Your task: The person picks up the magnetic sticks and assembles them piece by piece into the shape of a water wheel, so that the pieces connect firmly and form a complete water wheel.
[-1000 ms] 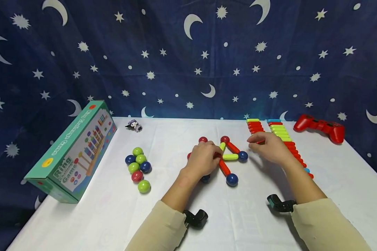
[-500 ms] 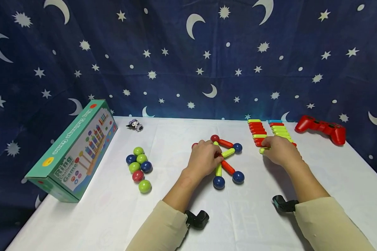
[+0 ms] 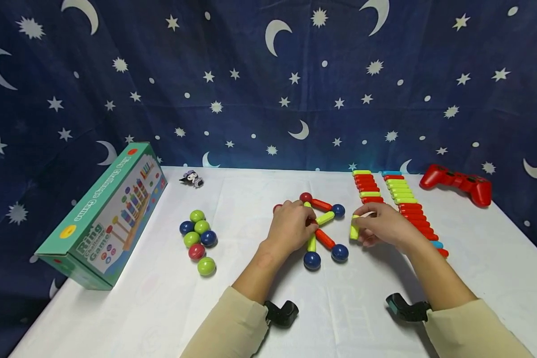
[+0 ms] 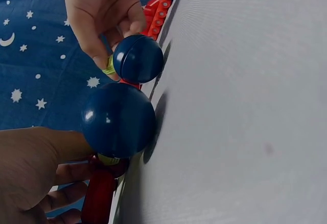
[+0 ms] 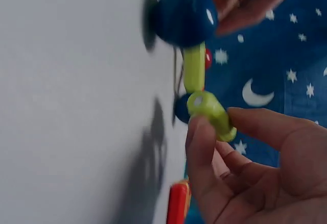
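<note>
Right of the centre of the frame, we see the person's right hand pinching a short yellow-green rod between thumb and fingertips; in the right wrist view, we find one round end of this rod facing the camera. Near the middle of the frame, we see the left hand clamped on a ball-and-rod assembly, its fingers covering the hub. From beneath this hand we trace red and yellow-green rods spreading outward, with blue balls at several tips and a red ball at the upper edge. Left of centre, we count seven loose balls: four green, two blue and one red. At the upper right, we note a shorter row of rods, a longer row of rods and a red game controller. On the left, we note a green "Ring Challenge Game" box and a small figurine, all on a white-covered table.
</note>
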### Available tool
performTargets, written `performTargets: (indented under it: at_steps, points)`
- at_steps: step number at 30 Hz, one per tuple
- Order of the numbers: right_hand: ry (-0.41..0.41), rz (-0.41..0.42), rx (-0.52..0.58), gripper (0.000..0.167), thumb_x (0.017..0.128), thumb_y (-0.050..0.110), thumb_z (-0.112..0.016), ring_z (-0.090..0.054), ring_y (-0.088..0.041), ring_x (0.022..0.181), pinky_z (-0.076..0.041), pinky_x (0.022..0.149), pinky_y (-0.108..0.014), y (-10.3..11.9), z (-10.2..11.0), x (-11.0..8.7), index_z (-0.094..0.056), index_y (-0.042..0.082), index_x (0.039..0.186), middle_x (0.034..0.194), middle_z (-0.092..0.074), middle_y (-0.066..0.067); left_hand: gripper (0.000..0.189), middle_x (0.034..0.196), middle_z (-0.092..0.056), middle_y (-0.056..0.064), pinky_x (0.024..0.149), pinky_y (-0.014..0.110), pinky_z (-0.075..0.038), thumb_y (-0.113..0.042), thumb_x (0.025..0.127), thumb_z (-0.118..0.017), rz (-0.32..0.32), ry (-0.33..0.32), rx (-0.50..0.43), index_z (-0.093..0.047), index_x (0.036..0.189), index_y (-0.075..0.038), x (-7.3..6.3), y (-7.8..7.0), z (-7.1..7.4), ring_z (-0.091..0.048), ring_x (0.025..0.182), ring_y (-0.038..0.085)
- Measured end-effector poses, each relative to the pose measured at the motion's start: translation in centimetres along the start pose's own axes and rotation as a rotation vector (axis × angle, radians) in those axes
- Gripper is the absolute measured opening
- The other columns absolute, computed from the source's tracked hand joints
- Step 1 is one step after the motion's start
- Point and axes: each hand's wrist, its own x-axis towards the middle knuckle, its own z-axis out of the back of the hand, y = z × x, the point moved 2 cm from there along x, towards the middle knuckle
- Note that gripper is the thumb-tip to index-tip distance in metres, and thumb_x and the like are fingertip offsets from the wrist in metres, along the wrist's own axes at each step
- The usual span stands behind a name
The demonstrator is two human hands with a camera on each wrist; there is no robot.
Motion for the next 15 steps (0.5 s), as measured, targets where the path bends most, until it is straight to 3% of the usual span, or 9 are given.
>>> performTargets:
  at_steps: [3,6,15]
  points:
    - [0.053,-0.043,0.162,0.050,0.102,0.025,-0.064,-0.072,-0.018,0.078,-0.062,0.074,-0.029,-0.2,-0.9,-0.4,-0.047,-0.003,0.140,0.098,-0.071,-0.011,0.018,0.098,-0.071,-0.001,0.077,0.029,-0.041,-0.027,0.094,-0.077,-0.004,-0.001,0.002,-0.082,0.106,-0.017,0.0,0.0,0.0,-0.054,0.087,0.017]
    - [0.077,-0.068,0.226,0.050,0.103,0.026,-0.064,-0.073,-0.017,0.078,-0.062,0.074,-0.028,-0.5,-1.5,-0.5,-0.047,-0.004,0.139,0.095,-0.073,-0.009,0.017,0.097,-0.071,0.000,0.077,0.030,-0.041,-0.027,0.093,-0.077,-0.006,-0.002,-0.001,-0.082,0.105,-0.017,0.1,-0.1,0.0,-0.054,0.086,0.017]
    - [0.061,-0.057,0.201,0.050,0.102,0.026,-0.065,-0.073,-0.017,0.077,-0.062,0.074,-0.028,-0.6,-2.0,-0.4,-0.049,-0.003,0.140,0.092,-0.073,-0.009,0.017,0.097,-0.071,0.000,0.077,0.030,-0.041,-0.027,0.093,-0.077,-0.006,0.000,-0.003,-0.082,0.106,-0.016,0.0,-0.1,0.1,-0.055,0.087,0.018]
